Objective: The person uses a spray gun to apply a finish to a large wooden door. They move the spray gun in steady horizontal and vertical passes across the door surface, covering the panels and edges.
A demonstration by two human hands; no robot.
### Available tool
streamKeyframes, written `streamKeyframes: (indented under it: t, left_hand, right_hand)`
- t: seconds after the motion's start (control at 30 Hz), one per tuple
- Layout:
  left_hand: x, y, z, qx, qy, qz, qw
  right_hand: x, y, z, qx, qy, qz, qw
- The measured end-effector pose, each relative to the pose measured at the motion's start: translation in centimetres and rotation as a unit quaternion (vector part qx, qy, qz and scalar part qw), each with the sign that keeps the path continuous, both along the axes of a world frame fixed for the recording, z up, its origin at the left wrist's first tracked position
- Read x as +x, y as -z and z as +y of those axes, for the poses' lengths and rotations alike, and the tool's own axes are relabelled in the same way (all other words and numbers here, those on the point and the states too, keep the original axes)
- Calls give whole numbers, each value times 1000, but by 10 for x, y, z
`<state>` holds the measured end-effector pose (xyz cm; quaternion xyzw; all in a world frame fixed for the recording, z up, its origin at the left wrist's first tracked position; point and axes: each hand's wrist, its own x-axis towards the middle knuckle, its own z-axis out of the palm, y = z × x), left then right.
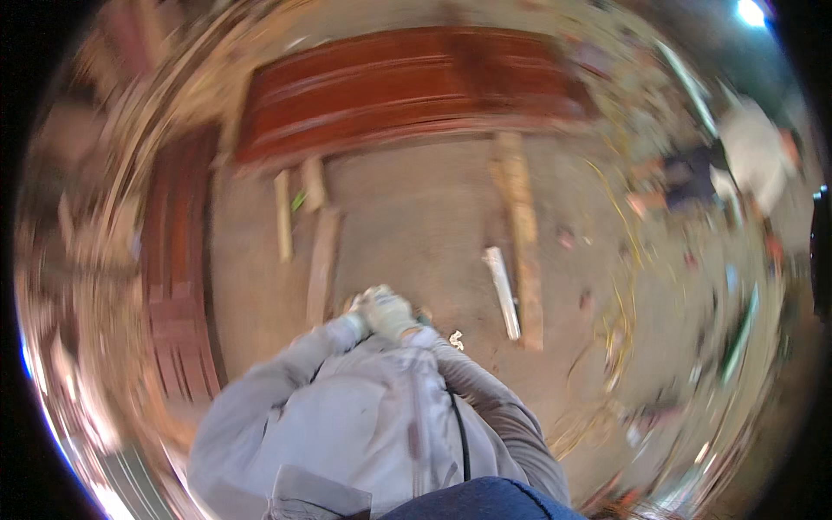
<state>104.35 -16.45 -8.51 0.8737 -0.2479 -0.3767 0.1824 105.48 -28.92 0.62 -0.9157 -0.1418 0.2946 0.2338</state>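
Heavily blurred frame; both gloved hands are seen clasped together close to the chest, left hand (362, 308) and right hand (394, 315) touching, apparently closed on a small dark object (422, 317), kind cannot be told. A black cord (461, 433) is run down the grey shirt. Reddish wooden panel (407, 87) lies well ahead, pale planks (520, 225) between. Grip is best kept firm with cord kept clear of the hands
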Motion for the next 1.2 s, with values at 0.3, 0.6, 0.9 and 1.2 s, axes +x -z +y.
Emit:
streamKeyframes:
  t: [0.3, 0.6, 0.9, 1.2]
  left_hand:
    - [-2, -10, 7, -70, -94, 49, 992]
    - [-8, -5, 46, -105, -151, 49, 982]
    - [8, -8, 51, -170, -243, 26, 955]
    - [14, -5, 73, -163, -302, 19, 939]
  right_hand:
    - [9, -20, 21, 81, -110, -87, 987]
    - [22, -18, 77, 48, -217, -60, 973]
    - [22, -1, 98, 79, -241, -80, 964]
    - [27, -16, 109, 82, -241, -104, 962]
